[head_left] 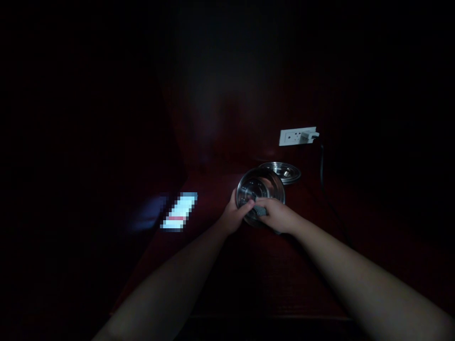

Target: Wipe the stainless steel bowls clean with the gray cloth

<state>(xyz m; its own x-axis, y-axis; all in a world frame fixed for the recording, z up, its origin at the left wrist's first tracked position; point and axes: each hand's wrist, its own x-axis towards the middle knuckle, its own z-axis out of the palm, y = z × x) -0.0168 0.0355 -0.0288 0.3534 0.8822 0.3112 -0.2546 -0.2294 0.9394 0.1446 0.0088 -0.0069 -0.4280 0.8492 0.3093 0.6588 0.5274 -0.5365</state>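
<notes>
Place: dim room, probably a home
Power: white wall socket [290,137], plug [310,136] inserted
Metalware: household bowl [272,185], round dish [292,174]
Furniture: reddish surface [302,270]

Our left forearm [181,267] and right forearm [346,265], both bare, stretch forward and converge ahead of us. Our left hand [232,218] is closed in a grip, its thumb [248,206] angled up and to the right. Our right hand [279,212] lies just beside that thumb, back upward, fingers [263,201] bent inward (too dim to tell how tightly).
</notes>
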